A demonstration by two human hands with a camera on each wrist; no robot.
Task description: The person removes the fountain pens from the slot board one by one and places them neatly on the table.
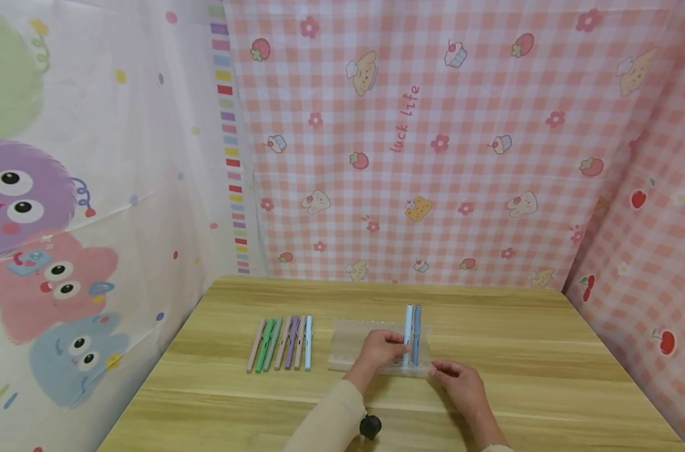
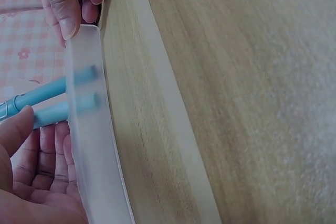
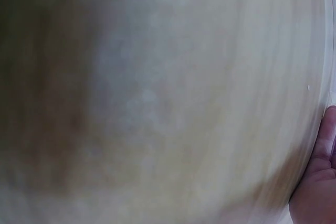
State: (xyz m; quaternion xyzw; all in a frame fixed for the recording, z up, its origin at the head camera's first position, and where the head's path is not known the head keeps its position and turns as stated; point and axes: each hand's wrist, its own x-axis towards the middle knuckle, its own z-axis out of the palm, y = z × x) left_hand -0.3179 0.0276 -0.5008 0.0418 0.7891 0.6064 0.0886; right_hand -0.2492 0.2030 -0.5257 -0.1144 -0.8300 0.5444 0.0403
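Note:
A frosted, see-through pen sleeve (image 1: 346, 346) lies spread on the table with a pocket strip (image 2: 100, 156) along its near edge. Two capped pens stand in the strip towards its right end: a light blue pen (image 1: 409, 319) and a darker blue pen (image 1: 417, 319). In the left wrist view their lower ends show through the frosted plastic. My left hand (image 1: 383, 348) pinches the light blue pen between thumb and fingers. At the sleeve's near right corner, my right hand (image 1: 461, 384) grips the end of the strip, thumb on top. Only part of that hand (image 3: 317, 182) enters the right wrist view.
Left of the sleeve, several pens (image 1: 280, 344) lie side by side in a row, in pinkish brown, green, purple and light blue. The wooden table (image 1: 218, 402) meets patterned cloth (image 1: 410, 188) at the back and sides. A small black round object (image 1: 370, 427) sits by the left sleeve cuff.

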